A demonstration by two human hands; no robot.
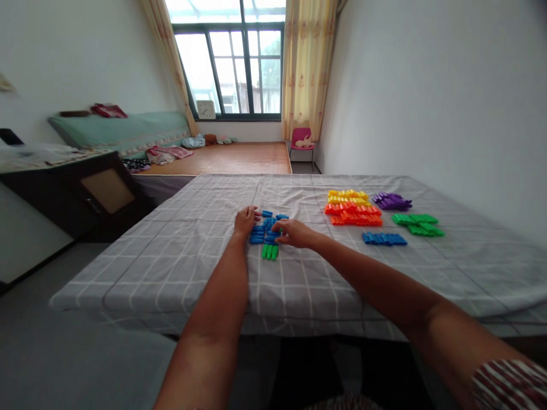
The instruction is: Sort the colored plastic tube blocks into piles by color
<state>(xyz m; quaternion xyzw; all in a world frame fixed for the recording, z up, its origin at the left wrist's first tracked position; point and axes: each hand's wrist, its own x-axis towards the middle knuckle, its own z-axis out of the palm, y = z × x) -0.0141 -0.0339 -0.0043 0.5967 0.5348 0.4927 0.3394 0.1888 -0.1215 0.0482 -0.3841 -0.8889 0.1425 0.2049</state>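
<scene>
Several small blue pieces (257, 234) lie in a tight cluster on the grey checked cloth (179, 250). A short row of green pieces (269, 252) lies just below them. At the cluster's upper left rests my left hand (247, 220), its fingers apart beside the blue pieces, holding nothing visible. From the right, my right hand (294, 233) reaches the cluster with thumb and fingers bent round its right side. Whether it grips a piece is too small to make out.
Grouped rows of yellow (348, 197), orange (354, 214), purple (392, 201), green (419, 224) and blue pieces (384, 239) lie on the right. Beyond the cloth are a bed (239, 158) and a pink chair (301, 136). A dark cabinet (98, 193) stands left.
</scene>
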